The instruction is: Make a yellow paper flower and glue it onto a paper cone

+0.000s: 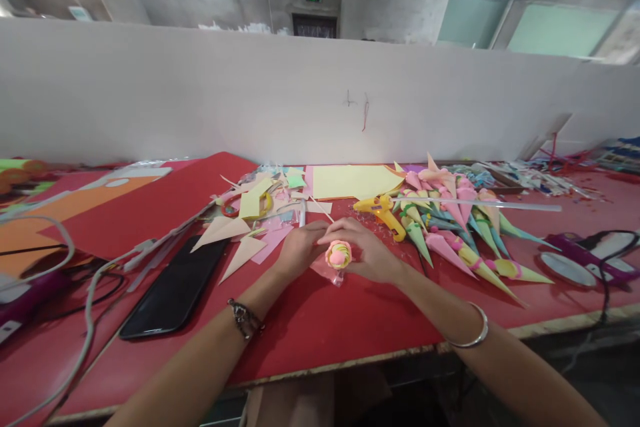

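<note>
My right hand [367, 250] is closed around a craft ice-cream cone, its pink and yellow swirled top [339, 255] facing me and its body hidden by the fingers. Against its fingertips rests my left hand [303, 247], fingers curled together; what they pinch, if anything, is hidden. A thin pale stick [321, 209] shows just beyond both hands. Under the swirled top lies a scrap of clear plastic [330, 273] on the red tabletop [320, 333]. To the right of my hands is a yellow glue gun [383, 212] with a long clear glue stick [480, 202] at its back.
Several finished paper cones [460, 213] are heaped at the right. Paper scraps [245, 247] and a yellow tape roll [265, 205] lie at the left, near a black phone [175, 290]. Yellow sheets [355, 181] lie behind; a white partition [250, 93] bounds the table. Cables [90, 307] cross the left.
</note>
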{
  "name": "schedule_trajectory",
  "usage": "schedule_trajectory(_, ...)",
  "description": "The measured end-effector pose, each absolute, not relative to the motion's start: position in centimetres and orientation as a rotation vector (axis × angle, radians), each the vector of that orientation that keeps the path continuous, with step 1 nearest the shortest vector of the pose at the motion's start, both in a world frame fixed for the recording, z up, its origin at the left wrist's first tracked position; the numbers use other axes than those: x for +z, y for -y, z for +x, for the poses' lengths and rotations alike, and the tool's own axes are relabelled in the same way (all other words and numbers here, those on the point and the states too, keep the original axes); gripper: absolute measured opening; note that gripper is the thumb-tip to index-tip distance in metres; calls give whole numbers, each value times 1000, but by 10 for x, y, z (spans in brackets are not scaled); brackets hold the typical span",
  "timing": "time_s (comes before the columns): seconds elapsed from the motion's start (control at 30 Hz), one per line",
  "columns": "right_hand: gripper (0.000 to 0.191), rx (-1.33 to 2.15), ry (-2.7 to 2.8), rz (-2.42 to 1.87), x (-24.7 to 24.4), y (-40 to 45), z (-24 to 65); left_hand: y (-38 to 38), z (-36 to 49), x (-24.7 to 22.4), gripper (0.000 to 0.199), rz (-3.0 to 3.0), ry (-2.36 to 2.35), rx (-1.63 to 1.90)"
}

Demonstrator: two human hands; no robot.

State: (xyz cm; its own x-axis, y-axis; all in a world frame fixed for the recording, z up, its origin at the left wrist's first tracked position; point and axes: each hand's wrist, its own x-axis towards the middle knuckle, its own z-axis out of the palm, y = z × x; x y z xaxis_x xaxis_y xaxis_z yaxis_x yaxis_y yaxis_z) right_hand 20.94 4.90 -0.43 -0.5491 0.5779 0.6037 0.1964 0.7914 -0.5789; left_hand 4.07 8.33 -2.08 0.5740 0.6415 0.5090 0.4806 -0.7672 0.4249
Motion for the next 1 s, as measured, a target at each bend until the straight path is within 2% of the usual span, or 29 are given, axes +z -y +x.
schedule_trajectory(0.13,29,527,2145,-630,-8,-52,209,-84,42,-20,10,2530,-939,990)
schedule_trajectory(0.33,14,398,2093,-711,-13,-59,209,-86,44,-22,18,2516,-760,1002)
schedule_trajectory(0.7,19,470,2068,-732,-14,-61,210,-91,41,-28,33,2621,-814,851)
schedule_trajectory(0.87,19,473,2150,-775,-3,-62,215,-88,39,-23,19,2628,-863,664)
schedule_trajectory(1.0,16,354,2355,-926,12,-52,224,-83,38,-20,23,2566,-978,546)
